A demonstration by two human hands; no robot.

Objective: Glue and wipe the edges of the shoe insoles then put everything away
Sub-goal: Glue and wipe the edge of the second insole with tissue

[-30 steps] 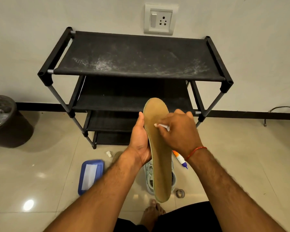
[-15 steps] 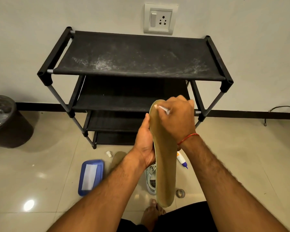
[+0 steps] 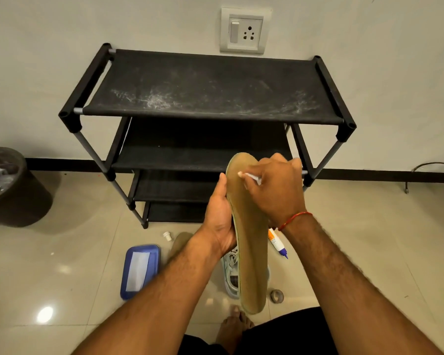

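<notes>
Insole (image 3: 251,252), tan, greenish-edged, swab (image 3: 250,177) at toe

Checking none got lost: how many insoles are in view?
2. The held insole is gripped by the left hand; the floor insole lies partly hidden behind the left forearm. Others may be hidden.

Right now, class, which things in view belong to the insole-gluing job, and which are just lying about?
Job in hand: held insole, white swab, glue bottle, second insole, shoe.

Lying about: bin, wall socket, cable, tape roll.
</notes>
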